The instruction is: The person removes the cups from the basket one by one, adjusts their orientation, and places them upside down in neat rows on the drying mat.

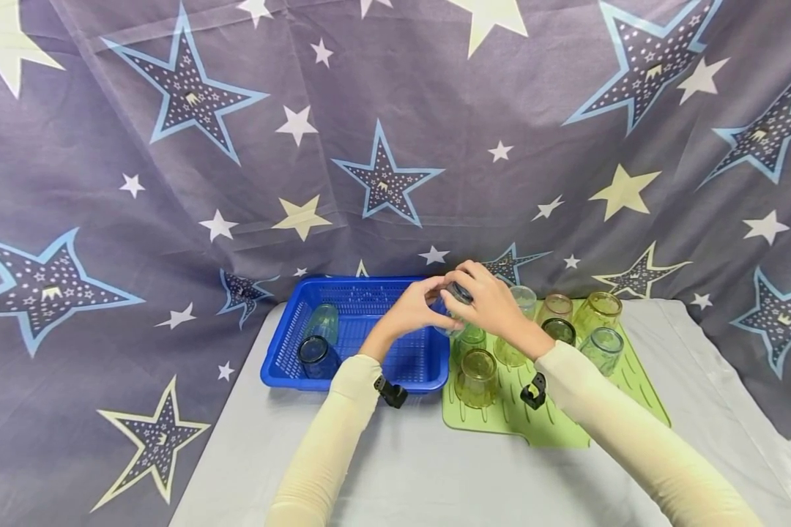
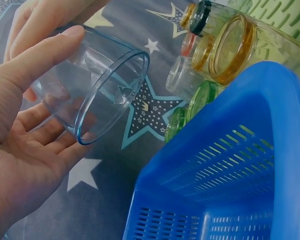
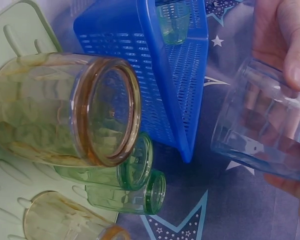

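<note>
Above the gap between the basket and the mat, both hands hold a clear, bluish drinking glass. My left hand has its thumb on one side of the glass and its fingers around the other. From the opposite side, my right hand grips the same glass. The glass is tilted, its rim facing the camera in the left wrist view. Part of it is hidden behind fingers in the head view.
A blue perforated basket holds a dark blue glass and a green glass. To the right, a green drying mat carries several upside-down glasses, including an amber glass nearest the front. A star-patterned curtain hangs behind.
</note>
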`<control>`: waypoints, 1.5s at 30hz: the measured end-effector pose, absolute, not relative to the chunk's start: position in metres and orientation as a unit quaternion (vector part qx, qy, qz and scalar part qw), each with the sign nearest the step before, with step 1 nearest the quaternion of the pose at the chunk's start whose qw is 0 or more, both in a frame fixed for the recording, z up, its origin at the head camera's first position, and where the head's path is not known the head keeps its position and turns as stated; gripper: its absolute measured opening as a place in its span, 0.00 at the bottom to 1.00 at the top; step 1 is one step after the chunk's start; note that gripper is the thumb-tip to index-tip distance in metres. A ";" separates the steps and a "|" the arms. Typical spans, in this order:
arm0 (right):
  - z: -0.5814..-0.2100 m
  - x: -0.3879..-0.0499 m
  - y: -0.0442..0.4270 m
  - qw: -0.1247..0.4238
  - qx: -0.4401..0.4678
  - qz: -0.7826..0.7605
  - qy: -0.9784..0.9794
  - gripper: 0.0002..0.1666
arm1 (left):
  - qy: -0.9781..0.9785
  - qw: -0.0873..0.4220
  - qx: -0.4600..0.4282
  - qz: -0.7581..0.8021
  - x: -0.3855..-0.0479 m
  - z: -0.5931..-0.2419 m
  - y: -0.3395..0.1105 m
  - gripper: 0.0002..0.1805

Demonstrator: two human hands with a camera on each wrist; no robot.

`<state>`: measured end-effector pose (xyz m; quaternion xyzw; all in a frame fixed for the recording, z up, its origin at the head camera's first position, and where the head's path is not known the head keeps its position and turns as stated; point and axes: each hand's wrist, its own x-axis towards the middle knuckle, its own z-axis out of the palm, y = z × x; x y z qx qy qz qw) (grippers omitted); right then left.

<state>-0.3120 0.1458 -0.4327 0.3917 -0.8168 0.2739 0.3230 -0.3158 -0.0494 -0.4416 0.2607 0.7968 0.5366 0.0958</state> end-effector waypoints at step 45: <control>-0.407 -0.294 0.208 0.264 0.434 0.155 -0.847 0.12 | 0.922 0.164 -0.029 0.348 -0.336 -0.406 -0.180 0.45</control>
